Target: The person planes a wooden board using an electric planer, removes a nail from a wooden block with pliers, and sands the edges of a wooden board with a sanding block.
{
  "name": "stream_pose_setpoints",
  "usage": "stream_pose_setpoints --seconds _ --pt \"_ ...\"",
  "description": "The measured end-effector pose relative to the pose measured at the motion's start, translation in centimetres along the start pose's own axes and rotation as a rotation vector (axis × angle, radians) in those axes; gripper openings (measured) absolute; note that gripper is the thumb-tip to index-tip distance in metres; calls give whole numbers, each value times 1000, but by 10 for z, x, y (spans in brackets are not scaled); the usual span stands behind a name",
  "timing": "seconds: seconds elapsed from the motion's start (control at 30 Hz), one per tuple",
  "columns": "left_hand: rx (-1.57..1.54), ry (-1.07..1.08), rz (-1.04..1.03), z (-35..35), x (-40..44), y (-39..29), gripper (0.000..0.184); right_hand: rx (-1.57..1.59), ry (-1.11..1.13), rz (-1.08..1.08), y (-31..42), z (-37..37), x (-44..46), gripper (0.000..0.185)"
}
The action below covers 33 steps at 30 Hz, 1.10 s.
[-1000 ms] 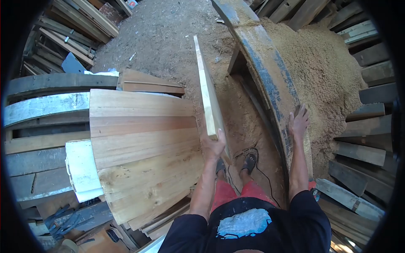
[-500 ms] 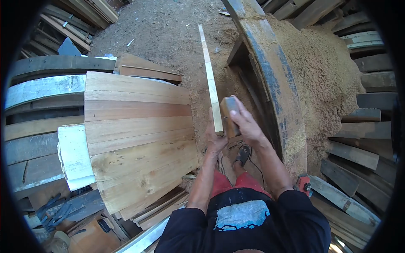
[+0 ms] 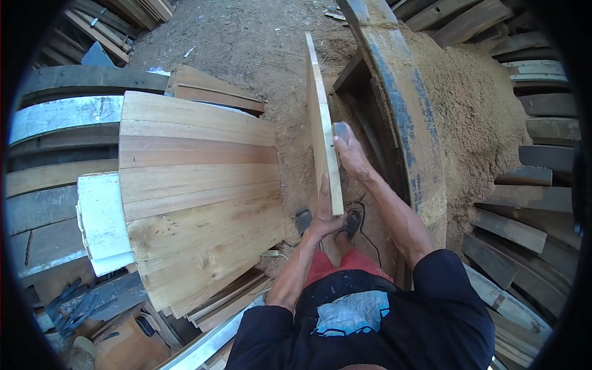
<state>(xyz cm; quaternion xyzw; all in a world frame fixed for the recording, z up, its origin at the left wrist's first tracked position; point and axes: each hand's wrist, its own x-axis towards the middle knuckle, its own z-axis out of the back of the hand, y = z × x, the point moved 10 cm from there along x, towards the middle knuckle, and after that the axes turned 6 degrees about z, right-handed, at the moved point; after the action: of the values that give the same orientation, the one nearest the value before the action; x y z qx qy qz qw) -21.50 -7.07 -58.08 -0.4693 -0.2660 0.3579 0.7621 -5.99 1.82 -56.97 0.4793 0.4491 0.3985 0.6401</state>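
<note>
A long pale wooden plank stands on edge in front of me, its narrow edge facing up and its far end pointing away. My left hand grips it close to the near end, fingers around its lower part. In my right hand is a small wooden block with a greyish top. That block sits against the plank's right side, about midway along; the contact face is hidden.
A panel of joined boards lies to the left. On the right runs a long blue-stained beam beside heaped sawdust. Stacked timber lines the far right. A cable lies near my feet.
My right hand has slid the wooden block forward along the plank. The plank has tipped so its left face shows, and its near end has come closer to me and rightward.
</note>
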Motion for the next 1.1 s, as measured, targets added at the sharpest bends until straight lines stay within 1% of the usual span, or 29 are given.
stream_pose_setpoints --seconds 0.1,0.13,0.2,0.23,0.27,0.3,0.33,0.4,0.5,0.53,0.6,0.7,0.8,0.93,1.0,1.03,1.1 --pt "-37 -25 13 -6 -21 7 119 -71 -58 51 -26 -4 -33 67" --pt "-39 -25 23 -10 -27 14 119 -48 -69 18 -29 -7 -55 67" --pt "-128 43 75 -21 -37 34 119 1 -80 -64 -34 -15 -98 68" --pt "-119 47 76 -23 -46 38 119 -42 -85 -49 -34 -15 -99 68" --pt "-111 52 77 -25 -55 42 118 -82 -91 -29 -34 -14 -92 69" --pt "-43 27 38 -16 -52 28 118 -120 -97 -1 -34 -12 -78 69" --pt "26 3 -4 -11 -51 19 118 -123 -113 76 -39 -11 -53 70" --pt "40 25 62 -14 -66 32 118 -129 -175 83 -57 -6 1 72" --pt "22 113 208 -24 -98 64 112 -183 -167 119 -82 -13 26 75" --pt "-1 117 232 -28 -106 69 110 -166 -128 70 -87 -18 22 77" --pt "-51 96 242 -34 -118 72 108 -173 -122 67 -90 -23 12 77" --pt "6 10 193 -31 -131 67 108 -180 -95 38 -103 -29 -4 77" --pt "85 -29 222 -33 -154 71 108 -181 -53 17 -119 -34 -24 78" --pt "-3 -5 347 -49 -204 123 105 -185 -9 -31 -154 -43 -47 80" --pt "-144 76 518 -66 -242 167 96 -167 21 -22 -168 -51 -62 81" --pt "-217 115 602 -82 -266 201 92 -160 36 -17 -172 -54 -66 81" --pt "-114 82 583 -75 -275 198 94 -137 46 -38 -183 -62 -76 82"
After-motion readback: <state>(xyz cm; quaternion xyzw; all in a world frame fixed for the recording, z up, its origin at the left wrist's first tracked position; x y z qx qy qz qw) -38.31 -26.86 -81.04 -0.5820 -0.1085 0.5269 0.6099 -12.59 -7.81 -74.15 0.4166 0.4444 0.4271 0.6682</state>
